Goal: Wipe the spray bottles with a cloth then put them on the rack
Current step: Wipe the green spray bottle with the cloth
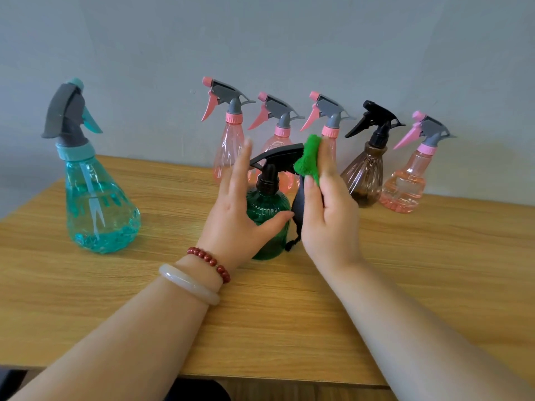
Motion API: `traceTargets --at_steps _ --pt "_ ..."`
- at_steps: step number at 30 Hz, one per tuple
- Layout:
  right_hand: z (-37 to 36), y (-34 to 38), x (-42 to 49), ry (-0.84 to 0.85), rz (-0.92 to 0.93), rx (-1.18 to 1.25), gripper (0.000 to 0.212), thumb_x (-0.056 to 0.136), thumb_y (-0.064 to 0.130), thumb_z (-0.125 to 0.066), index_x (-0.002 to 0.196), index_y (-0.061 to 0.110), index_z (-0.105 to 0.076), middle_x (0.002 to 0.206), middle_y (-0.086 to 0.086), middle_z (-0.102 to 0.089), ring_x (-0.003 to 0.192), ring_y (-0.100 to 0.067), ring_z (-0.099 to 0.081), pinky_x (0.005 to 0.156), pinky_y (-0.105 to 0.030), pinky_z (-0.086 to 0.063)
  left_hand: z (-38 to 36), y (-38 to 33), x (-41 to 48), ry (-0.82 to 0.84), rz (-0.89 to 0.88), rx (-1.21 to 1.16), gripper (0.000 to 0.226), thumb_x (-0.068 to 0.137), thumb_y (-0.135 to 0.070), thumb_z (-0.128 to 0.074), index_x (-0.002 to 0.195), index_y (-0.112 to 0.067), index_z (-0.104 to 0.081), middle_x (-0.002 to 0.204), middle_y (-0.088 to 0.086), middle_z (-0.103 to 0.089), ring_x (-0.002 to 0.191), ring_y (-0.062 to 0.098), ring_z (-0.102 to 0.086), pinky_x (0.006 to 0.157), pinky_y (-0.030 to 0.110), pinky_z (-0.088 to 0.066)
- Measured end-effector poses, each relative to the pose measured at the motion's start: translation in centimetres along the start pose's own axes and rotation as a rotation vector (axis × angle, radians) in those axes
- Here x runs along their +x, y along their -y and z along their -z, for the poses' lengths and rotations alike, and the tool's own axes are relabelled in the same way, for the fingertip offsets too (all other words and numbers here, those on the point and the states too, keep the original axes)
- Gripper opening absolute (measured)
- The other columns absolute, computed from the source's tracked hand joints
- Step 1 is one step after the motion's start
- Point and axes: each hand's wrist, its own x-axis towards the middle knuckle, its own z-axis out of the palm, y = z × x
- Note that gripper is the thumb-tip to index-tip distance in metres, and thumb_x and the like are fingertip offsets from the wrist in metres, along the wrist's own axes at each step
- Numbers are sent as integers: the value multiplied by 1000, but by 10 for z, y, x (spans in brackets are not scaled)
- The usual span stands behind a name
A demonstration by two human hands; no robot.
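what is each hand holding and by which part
The right hand pinches the green cloth by its bunched top. The left hand steadies the green bottle at its body, fingers straight.

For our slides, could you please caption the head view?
Right hand presses a green cloth against the green spray bottle while the left hand touches its body.

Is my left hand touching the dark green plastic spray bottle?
Touching. Head view shows the left hand with its thumb against the dark green plastic spray bottle.
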Motion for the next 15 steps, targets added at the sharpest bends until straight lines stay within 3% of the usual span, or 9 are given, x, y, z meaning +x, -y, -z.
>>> traceTargets --at_steps 2,4,5,7,11,15 --pt "2 -3 -9 12 -23 -23 43 101 12 -44 144 4 -45 132 5 -57 121 8 -50 99 -5 -35 -1 0 0 5 -16 27 100 75 -35 -79 150 -45 -14 140 -12 -38 118 -11 -45 89 -3 -35" --pt "4 -2 -6 9 -41 -26 36 99 8 -46 133 9 -56 119 13 -61 111 14 -52 93 -3 -37 -2 -1 1 23 -5 35 94 75 -36 -78 148 -45 -19 136 -14 -42 115 -11 -45 85 -2 -36" --pt "4 1 -2 2 -49 -27 28 98 6 -46 119 16 -62 103 19 -62 96 16 -54 82 -1 -37 -2 -1 1 29 -4 42 93 75 -37 -77 147 -45 -19 132 -14 -44 114 -11 -45 84 -2 -35" --pt "2 9 8 -36 -48 -43 30 99 3 -46 89 31 -53 73 23 -47 71 13 -50 64 -2 -34 -2 -1 1 36 -8 46 91 75 -38 -75 146 -46 -18 125 -17 -45 114 -16 -42 84 -4 -34" --pt "-5 13 4 4 -109 9 27 101 6 -44 87 28 -48 71 18 -45 68 10 -50 61 -4 -35 -2 -1 0 41 -2 35 91 77 -33 -76 146 -44 -18 121 -15 -49 114 -10 -46 88 2 -36" --pt "9 -3 0 121 -179 -22 32 100 5 -45 76 26 -49 62 13 -40 55 -2 -44 53 -13 -30 0 -4 1 44 -6 27 89 77 -34 -76 138 -55 -14 111 -26 -47 102 -5 -56 77 1 -42"
